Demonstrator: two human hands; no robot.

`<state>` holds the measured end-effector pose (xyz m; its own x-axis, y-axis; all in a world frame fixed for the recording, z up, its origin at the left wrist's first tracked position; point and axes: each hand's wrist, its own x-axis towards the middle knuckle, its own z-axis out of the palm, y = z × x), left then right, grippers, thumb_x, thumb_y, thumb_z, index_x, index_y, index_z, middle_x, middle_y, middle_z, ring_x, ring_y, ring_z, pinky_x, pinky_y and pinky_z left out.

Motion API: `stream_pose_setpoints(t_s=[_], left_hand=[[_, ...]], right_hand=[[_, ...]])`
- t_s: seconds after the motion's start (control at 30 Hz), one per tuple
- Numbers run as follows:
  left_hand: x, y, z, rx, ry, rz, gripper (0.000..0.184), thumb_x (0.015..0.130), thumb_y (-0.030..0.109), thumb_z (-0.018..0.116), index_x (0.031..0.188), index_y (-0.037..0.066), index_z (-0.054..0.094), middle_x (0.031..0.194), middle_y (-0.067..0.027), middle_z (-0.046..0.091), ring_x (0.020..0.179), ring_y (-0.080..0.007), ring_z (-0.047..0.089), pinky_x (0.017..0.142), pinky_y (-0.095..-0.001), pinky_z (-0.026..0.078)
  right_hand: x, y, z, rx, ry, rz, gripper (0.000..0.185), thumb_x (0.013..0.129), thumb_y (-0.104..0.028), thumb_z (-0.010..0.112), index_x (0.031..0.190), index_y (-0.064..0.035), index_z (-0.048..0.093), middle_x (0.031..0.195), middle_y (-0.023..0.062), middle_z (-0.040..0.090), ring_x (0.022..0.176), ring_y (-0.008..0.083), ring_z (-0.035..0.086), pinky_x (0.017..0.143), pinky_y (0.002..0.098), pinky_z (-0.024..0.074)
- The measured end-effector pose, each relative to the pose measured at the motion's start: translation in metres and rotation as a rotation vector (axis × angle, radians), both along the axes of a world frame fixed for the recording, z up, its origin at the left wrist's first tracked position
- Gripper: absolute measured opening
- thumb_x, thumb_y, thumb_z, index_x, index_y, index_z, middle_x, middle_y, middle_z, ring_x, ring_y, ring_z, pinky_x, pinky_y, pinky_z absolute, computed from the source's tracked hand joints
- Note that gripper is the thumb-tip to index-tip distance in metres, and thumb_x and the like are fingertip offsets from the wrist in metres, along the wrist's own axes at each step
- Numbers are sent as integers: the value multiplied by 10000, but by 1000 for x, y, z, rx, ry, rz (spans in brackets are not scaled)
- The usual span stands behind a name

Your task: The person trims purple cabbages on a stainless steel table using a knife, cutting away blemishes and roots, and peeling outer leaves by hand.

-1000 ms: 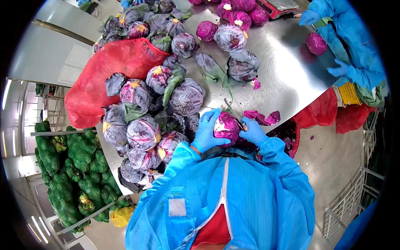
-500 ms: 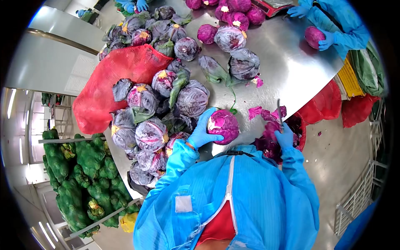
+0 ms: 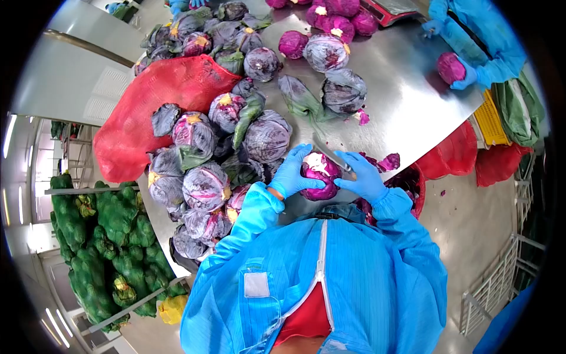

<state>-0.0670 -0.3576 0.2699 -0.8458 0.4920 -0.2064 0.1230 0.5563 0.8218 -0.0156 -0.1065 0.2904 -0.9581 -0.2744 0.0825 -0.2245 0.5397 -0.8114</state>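
My left hand (image 3: 290,172), in a blue glove, grips the left side of a bright purple cabbage (image 3: 320,183) near the table's front edge. A pale cut patch shows on top of it. My right hand (image 3: 364,177) holds a knife (image 3: 332,154), its blade slanting up and left over the cabbage, and its fingers touch the cabbage's right side. Trimmed purple leaves (image 3: 388,162) lie just beyond that hand. Left of my hands is a pile of unpeeled cabbages (image 3: 267,137).
A red mesh bag (image 3: 159,112) lies behind the pile. Peeled cabbages (image 3: 339,26) and a red scale (image 3: 392,9) are at the back. A co-worker's gloved hand (image 3: 466,75) holds a cabbage at the right. A red basket (image 3: 420,192) stands by the table edge.
My right hand, earlier out to the right with the knife upright by the loose leaves, has come back to the cabbage. The co-worker's other hand has shifted at the back right.
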Motion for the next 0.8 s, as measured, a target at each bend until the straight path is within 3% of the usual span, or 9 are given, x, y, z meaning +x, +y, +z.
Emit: stream_pose_setpoints(t_s=[0.1, 0.13, 0.23, 0.37, 0.47, 0.6, 0.7, 0.8], left_hand=[[-1, -5, -5, 140, -74, -7, 1143, 576, 490, 890, 1462, 5, 353, 1464, -258, 365, 1391, -387, 326, 1155, -427, 277], [-3, -6, -5, 116, -60, -34, 1128, 611, 471, 878, 1472, -6, 329, 1490, -260, 338, 1415, -381, 292, 1164, -414, 258], [-8, -5, -8, 102, -64, -85, 1137, 614, 464, 878, 1488, 12, 311, 1516, -259, 306, 1435, -381, 256, 1170, -414, 243], [-11, 9, -6, 16, -46, -55, 1043, 671, 406, 869, 1482, 22, 337, 1534, -207, 308, 1453, -337, 231, 1186, -416, 214], [-21, 22, -11, -19, -3, -89, 1035, 653, 472, 857, 1454, 13, 387, 1519, -225, 331, 1441, -356, 256, 1178, -426, 227], [-31, 33, -8, -158, 25, -193, 1023, 641, 527, 835, 1446, 51, 421, 1496, -235, 358, 1405, -391, 304, 1159, -433, 255], [-29, 39, -16, -188, 69, -192, 1043, 613, 562, 828, 1451, 88, 429, 1490, -236, 361, 1349, -426, 354, 1129, -451, 297], [-19, 39, -8, -110, 175, -224, 1064, 590, 545, 841, 1463, 109, 417, 1498, -217, 358, 1347, -414, 355, 1120, -463, 307]], right_hand=[[-20, -11, 4, 157, -137, 122, 679, 743, -324, 793, 1352, -158, 541, 1115, 109, 592, 1039, 295, 596, 898, 388, 495], [-24, -10, 3, 209, -101, 131, 627, 736, -349, 785, 1296, -161, 575, 1036, 88, 602, 991, 295, 608, 852, 406, 503], [-33, -4, 3, 299, -111, 199, 578, 737, -385, 774, 1233, -145, 599, 1011, 95, 611, 968, 299, 616, 821, 410, 506], [-34, -5, 1, 448, -21, 172, 505, 752, -347, 746, 1187, -124, 620, 985, 114, 651, 907, 306, 645, 729, 418, 523], [-35, 3, -11, 434, -25, 125, 483, 755, -297, 738, 1187, -114, 625, 936, 126, 674, 840, 309, 667, 684, 418, 529], [-26, 6, -29, 284, 191, -61, 220, 785, -253, 678, 954, -123, 627, 727, 121, 650, 654, 306, 663, 571, 418, 524], [-16, 7, -37, 263, 87, -232, 190, 790, -231, 675, 912, -99, 612, 720, 130, 650, 669, 308, 669, 582, 414, 519], [-29, 30, -81, 87, -137, -508, 174, 801, -213, 659, 890, -72, 607, 700, 135, 646, 677, 312, 670, 575, 410, 507]])
